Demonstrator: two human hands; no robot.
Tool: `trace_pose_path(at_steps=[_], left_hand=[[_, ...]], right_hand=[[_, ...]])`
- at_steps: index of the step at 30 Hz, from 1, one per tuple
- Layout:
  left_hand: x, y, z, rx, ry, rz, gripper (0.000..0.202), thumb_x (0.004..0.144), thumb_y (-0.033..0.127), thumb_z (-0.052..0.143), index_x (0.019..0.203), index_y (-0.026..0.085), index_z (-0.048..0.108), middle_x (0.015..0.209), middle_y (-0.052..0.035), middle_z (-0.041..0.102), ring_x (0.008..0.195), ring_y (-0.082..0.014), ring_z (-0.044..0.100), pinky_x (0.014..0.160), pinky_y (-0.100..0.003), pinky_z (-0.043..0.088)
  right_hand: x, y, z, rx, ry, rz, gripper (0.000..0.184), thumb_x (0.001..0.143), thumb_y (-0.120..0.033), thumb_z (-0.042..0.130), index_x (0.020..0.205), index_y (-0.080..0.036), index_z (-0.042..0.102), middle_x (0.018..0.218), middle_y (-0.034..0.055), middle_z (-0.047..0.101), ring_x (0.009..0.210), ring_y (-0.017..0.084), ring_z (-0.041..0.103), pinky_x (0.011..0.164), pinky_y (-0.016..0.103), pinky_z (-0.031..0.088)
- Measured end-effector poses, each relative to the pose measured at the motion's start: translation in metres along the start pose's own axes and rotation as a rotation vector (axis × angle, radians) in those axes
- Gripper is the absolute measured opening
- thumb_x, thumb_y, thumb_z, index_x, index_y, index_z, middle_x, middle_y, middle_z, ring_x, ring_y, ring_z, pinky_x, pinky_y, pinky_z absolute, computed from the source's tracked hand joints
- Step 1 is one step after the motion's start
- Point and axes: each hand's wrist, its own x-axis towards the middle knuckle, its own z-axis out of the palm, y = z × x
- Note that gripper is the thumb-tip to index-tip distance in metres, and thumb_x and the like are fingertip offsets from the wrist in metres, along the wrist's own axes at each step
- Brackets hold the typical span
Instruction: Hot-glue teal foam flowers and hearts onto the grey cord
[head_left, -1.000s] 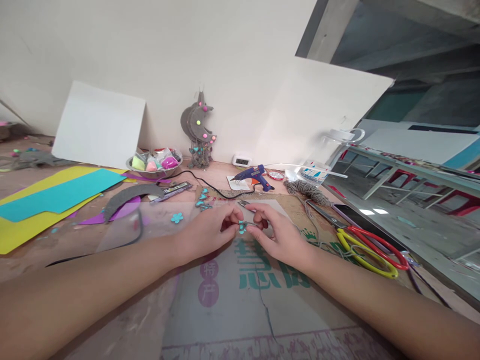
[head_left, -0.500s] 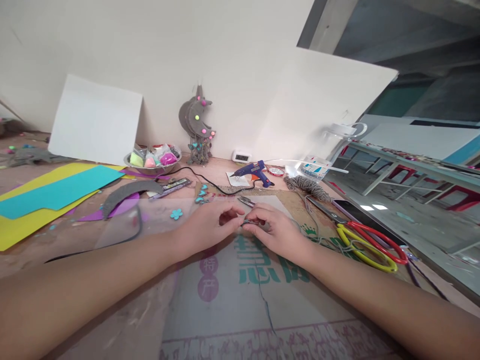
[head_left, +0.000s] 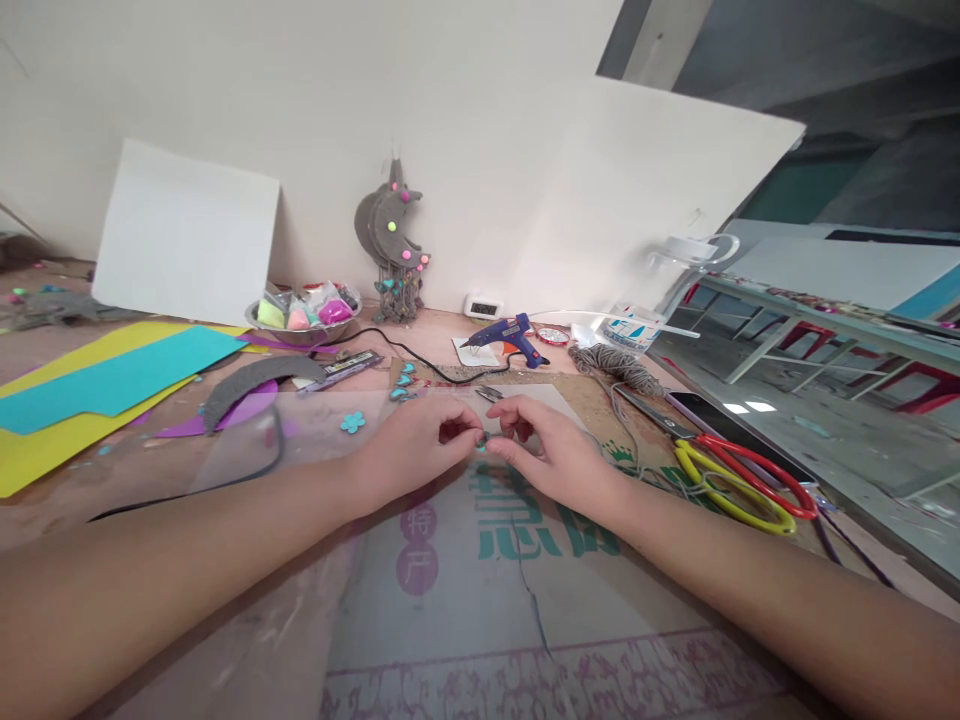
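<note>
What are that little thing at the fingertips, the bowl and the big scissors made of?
Little piece: mostly hidden; teal like the loose flower, which looks matte and flat, perhaps felt or foam.
Bowl: probably metal, from its grey sheen.
Scissors: dark, straight blades suggest metal; smooth, bright handles suggest plastic.

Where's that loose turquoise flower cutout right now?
In the head view, the turquoise flower cutout lies left of centre, just left of the bare left hand.
</note>
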Motion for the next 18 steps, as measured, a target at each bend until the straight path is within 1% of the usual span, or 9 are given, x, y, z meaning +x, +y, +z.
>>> trace_pose_path(at_steps=[2, 4, 6, 8, 12, 14, 16, 18], left_hand=[[0.001, -0.002, 0.000, -0.030, 0.032, -0.004, 0.020, 0.080, 0.025, 0.045, 0.072, 0.018, 0.063, 0.071, 0.0015, 0.064, 0.067, -0.0129, 0.054, 0.061, -0.025, 0.038], [0.001, -0.004, 0.001, -0.063, 0.048, -0.019, 0.019, 0.080, 0.025, 0.046, 0.072, 0.018, 0.062, 0.071, 0.0020, 0.063, 0.067, -0.0124, 0.054, 0.062, -0.024, 0.039], [0.000, -0.005, 0.001, -0.083, 0.038, -0.038, 0.020, 0.080, 0.026, 0.046, 0.074, 0.018, 0.063, 0.072, 0.0023, 0.063, 0.066, -0.0122, 0.055, 0.061, -0.024, 0.039], [0.000, -0.004, 0.001, -0.079, 0.024, -0.043, 0.020, 0.081, 0.026, 0.046, 0.075, 0.019, 0.064, 0.072, 0.0021, 0.064, 0.066, -0.0123, 0.055, 0.061, -0.024, 0.040], [0.000, -0.002, 0.000, -0.070, 0.010, -0.011, 0.021, 0.081, 0.024, 0.046, 0.076, 0.018, 0.065, 0.072, 0.0015, 0.065, 0.065, -0.0123, 0.055, 0.059, -0.023, 0.039], [0.001, -0.002, 0.000, -0.083, 0.009, -0.005, 0.022, 0.081, 0.024, 0.046, 0.077, 0.018, 0.066, 0.073, 0.0014, 0.066, 0.065, -0.0122, 0.055, 0.059, -0.023, 0.039], [0.001, -0.002, 0.000, -0.101, 0.015, -0.013, 0.022, 0.081, 0.024, 0.046, 0.078, 0.019, 0.067, 0.073, 0.0017, 0.066, 0.065, -0.0121, 0.055, 0.059, -0.023, 0.039], [0.001, -0.004, 0.000, -0.124, 0.029, -0.032, 0.022, 0.081, 0.025, 0.046, 0.077, 0.019, 0.066, 0.072, 0.0020, 0.065, 0.064, -0.0121, 0.055, 0.059, -0.023, 0.039]], right_hand=[[-0.001, 0.001, -0.001, 0.015, 0.018, 0.002, 0.019, 0.086, -0.032, 0.051, 0.100, -0.018, 0.054, 0.086, 0.0047, 0.061, 0.072, 0.015, 0.055, 0.066, 0.028, 0.045], [-0.002, 0.001, -0.002, 0.020, 0.026, 0.001, 0.014, 0.089, -0.028, 0.046, 0.090, -0.019, 0.056, 0.081, 0.0036, 0.061, 0.071, 0.014, 0.054, 0.064, 0.027, 0.044], [-0.002, -0.001, -0.002, 0.033, 0.033, 0.017, 0.015, 0.089, -0.027, 0.045, 0.085, -0.019, 0.057, 0.078, 0.0027, 0.061, 0.070, 0.014, 0.055, 0.062, 0.026, 0.044], [-0.001, -0.004, -0.002, 0.064, 0.038, 0.029, 0.014, 0.089, -0.026, 0.046, 0.085, -0.019, 0.057, 0.077, 0.0022, 0.062, 0.069, 0.014, 0.055, 0.061, 0.025, 0.044], [0.000, -0.011, -0.001, 0.134, 0.050, 0.041, 0.014, 0.089, -0.027, 0.046, 0.083, -0.020, 0.056, 0.073, 0.0012, 0.062, 0.066, 0.013, 0.056, 0.060, 0.025, 0.045], [0.000, -0.012, -0.001, 0.169, 0.048, 0.057, 0.015, 0.090, -0.028, 0.045, 0.085, -0.020, 0.056, 0.072, 0.0010, 0.063, 0.066, 0.013, 0.057, 0.061, 0.025, 0.045], [0.000, -0.012, -0.001, 0.193, 0.033, 0.073, 0.015, 0.090, -0.029, 0.044, 0.093, -0.020, 0.056, 0.071, 0.0004, 0.063, 0.064, 0.014, 0.058, 0.060, 0.026, 0.045], [0.000, -0.010, 0.000, 0.183, 0.018, 0.081, 0.019, 0.088, -0.031, 0.048, 0.102, -0.021, 0.055, 0.069, -0.0004, 0.062, 0.062, 0.013, 0.057, 0.058, 0.026, 0.045]])
